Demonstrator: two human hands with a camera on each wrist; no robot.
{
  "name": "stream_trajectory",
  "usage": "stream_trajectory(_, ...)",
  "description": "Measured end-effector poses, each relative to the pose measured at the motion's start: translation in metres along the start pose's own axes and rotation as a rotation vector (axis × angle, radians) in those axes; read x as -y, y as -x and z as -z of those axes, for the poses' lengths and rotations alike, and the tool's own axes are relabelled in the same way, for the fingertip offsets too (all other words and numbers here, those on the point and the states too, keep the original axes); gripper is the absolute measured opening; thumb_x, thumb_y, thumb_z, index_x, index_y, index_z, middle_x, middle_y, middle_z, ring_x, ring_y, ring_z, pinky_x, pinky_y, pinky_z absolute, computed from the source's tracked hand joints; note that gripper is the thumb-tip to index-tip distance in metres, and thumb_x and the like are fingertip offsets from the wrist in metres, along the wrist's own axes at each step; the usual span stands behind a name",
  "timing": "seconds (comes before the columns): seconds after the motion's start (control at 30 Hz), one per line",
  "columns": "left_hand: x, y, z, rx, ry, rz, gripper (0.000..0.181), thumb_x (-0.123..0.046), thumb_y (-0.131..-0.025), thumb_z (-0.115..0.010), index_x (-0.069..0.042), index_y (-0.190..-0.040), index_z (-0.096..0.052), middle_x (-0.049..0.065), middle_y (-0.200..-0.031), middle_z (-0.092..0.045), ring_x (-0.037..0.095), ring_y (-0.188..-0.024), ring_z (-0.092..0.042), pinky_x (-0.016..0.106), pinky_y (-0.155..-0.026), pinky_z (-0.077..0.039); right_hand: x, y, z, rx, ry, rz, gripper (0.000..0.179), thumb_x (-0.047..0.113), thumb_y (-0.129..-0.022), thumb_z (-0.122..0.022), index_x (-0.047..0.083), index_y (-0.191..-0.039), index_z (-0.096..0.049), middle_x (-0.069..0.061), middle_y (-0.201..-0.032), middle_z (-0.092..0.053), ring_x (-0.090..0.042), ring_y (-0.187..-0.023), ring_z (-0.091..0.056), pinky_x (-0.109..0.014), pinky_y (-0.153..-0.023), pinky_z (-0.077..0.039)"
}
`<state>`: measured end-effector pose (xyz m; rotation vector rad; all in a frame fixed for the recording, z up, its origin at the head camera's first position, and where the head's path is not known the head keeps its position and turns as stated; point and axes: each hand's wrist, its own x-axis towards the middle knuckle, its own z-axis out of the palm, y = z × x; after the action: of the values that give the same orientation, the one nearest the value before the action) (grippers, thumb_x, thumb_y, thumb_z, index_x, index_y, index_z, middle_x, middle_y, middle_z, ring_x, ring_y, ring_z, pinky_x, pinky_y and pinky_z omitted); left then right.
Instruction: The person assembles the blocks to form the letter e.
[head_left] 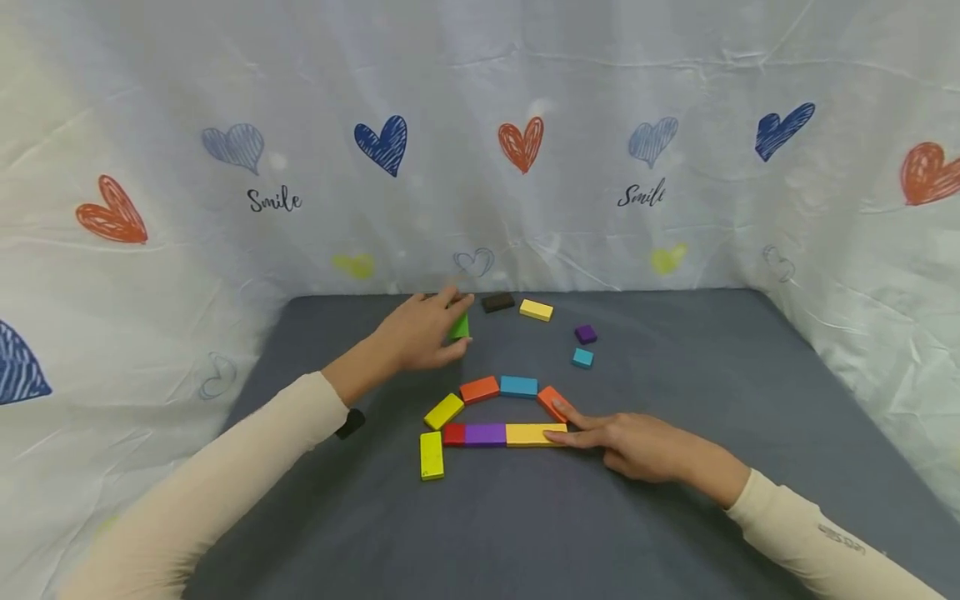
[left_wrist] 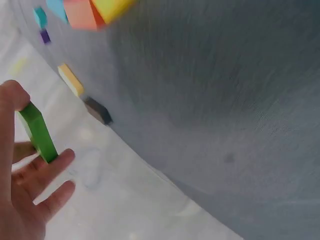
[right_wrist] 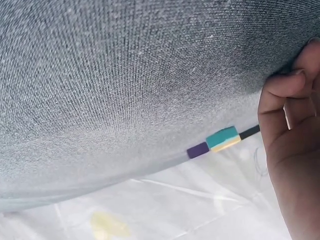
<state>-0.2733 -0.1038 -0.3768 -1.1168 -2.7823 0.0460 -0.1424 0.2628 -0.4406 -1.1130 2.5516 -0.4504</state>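
My left hand (head_left: 422, 335) is at the far left part of the table and pinches a green block (left_wrist: 39, 132) between thumb and fingertips. In the left wrist view the green block stands out from the fingers, raised against the white cloth. My right hand (head_left: 643, 446) reaches in from the right, palm down. One extended finger touches the right orange block (head_left: 552, 401), and another rests on the long yellow block (head_left: 525, 435). That yellow block ends a straight row with a purple block (head_left: 485, 435) and a red block (head_left: 453, 434).
Above the row, a blue block (head_left: 519, 386), an orange block (head_left: 479, 389) and a yellow block (head_left: 444, 411) form an arch; another yellow block (head_left: 431, 456) stands lower left. Farther back lie black (head_left: 498, 302), pale yellow (head_left: 536, 310), dark purple (head_left: 586, 334) and light blue (head_left: 582, 358) blocks.
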Motion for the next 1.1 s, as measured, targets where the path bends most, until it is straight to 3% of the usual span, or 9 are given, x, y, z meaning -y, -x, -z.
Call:
stream_trajectory(0.1,-0.017,0.024,0.008,-0.036,0.105,0.003,0.069,-0.044,-0.102,-0.064,-0.006,-0.157,-0.048,0.014,-0.137,-0.054,0.018,-0.076,-0.059,0.035,-0.077,-0.056,-0.001,0.001,0.0,-0.01,0.005,0.011,0.093,-0.014,-0.089,-0.057,0.042,-0.161,-0.043,-0.006,-0.171,-0.032,-0.004,-0.058,-0.029,-0.021,-0.052,-0.03)
stream_trajectory(0.23,-0.042,0.055,0.016,-0.039,0.185,0.025,0.062,-0.044,-0.1,-0.067,-0.006,-0.146,-0.051,0.01,-0.131,-0.055,0.014,-0.072,-0.055,0.025,-0.064,-0.051,-0.002,0.002,0.001,-0.012,0.003,0.017,0.092,-0.014,-0.089,-0.056,0.042,-0.161,-0.043,-0.006,-0.172,-0.031,-0.004,-0.057,-0.027,-0.02,-0.051,-0.029)
stream_trajectory(0.37,-0.062,0.085,0.022,-0.058,0.148,0.031,0.058,-0.048,-0.099,-0.068,-0.008,-0.139,-0.054,0.006,-0.124,-0.058,0.011,-0.066,-0.051,0.022,-0.058,-0.045,-0.002,0.001,0.002,-0.008,0.0,0.013,0.091,-0.013,-0.09,-0.056,0.042,-0.162,-0.042,-0.005,-0.172,-0.03,-0.003,-0.057,-0.026,-0.02,-0.05,-0.028)
stream_trajectory(0.53,-0.086,0.12,0.024,-0.074,0.041,0.011,0.057,-0.056,-0.097,-0.067,-0.012,-0.133,-0.059,0.0,-0.111,-0.059,0.008,-0.067,-0.046,0.026,-0.064,-0.046,-0.003,0.0,0.0,-0.004,-0.001,0.012,0.091,-0.012,-0.09,-0.056,0.043,-0.162,-0.042,-0.004,-0.173,-0.029,-0.003,-0.057,-0.026,-0.02,-0.051,-0.028)
stream_trajectory(0.7,-0.111,0.154,0.018,-0.006,-0.002,-0.002,0.055,-0.06,-0.094,-0.071,-0.015,-0.124,-0.06,-0.003,-0.105,-0.059,0.009,-0.074,-0.051,0.029,-0.066,-0.044,-0.002,-0.001,-0.002,-0.004,-0.01,0.026,0.093,-0.014,-0.089,-0.056,0.042,-0.162,-0.042,-0.007,-0.172,-0.031,-0.003,-0.055,-0.023,-0.02,-0.05,-0.028)
stream_trajectory(0.8,-0.128,0.171,0.013,0.057,-0.003,-0.022,0.056,-0.062,-0.094,-0.071,-0.015,-0.123,-0.06,-0.001,-0.112,-0.064,0.011,-0.081,-0.06,0.03,-0.068,-0.046,-0.001,0.0,-0.002,-0.002,-0.014,0.028,0.093,-0.015,-0.089,-0.056,0.041,-0.162,-0.042,-0.008,-0.171,-0.032,-0.003,-0.055,-0.022,-0.02,-0.05,-0.027)
stream_trajectory(0.87,-0.138,0.179,0.009,0.115,-0.004,-0.027,0.057,-0.064,-0.095,-0.068,-0.016,-0.125,-0.061,-0.001,-0.117,-0.066,0.011,-0.086,-0.063,0.03,-0.07,-0.048,-0.001,0.0,-0.001,-0.001,-0.007,0.021,0.093,-0.014,-0.089,-0.056,0.042,-0.162,-0.041,-0.007,-0.171,-0.031,-0.003,-0.056,-0.023,-0.02,-0.05,-0.027)
stream_trajectory(1.0,-0.151,0.188,-0.003,0.208,0.012,-0.007,0.056,-0.068,-0.095,-0.066,-0.02,-0.122,-0.062,-0.005,-0.107,-0.062,0.007,-0.076,-0.055,0.029,-0.067,-0.046,-0.001,0.0,-0.001,-0.01,0.007,0.028,0.093,-0.013,-0.088,-0.056,0.042,-0.162,-0.042,-0.007,-0.171,-0.032,-0.002,-0.056,-0.023,-0.019,-0.051,-0.027)
stream_trajectory(1.1,-0.156,0.194,-0.012,0.205,0.005,0.002,0.054,-0.069,-0.094,-0.066,-0.02,-0.117,-0.064,-0.006,-0.098,-0.057,0.006,-0.07,-0.05,0.028,-0.064,-0.044,-0.002,-0.001,-0.002,-0.016,0.011,0.036,0.093,-0.014,-0.088,-0.055,0.041,-0.162,-0.043,-0.008,-0.171,-0.033,-0.002,-0.056,-0.022,-0.019,-0.051,-0.027)
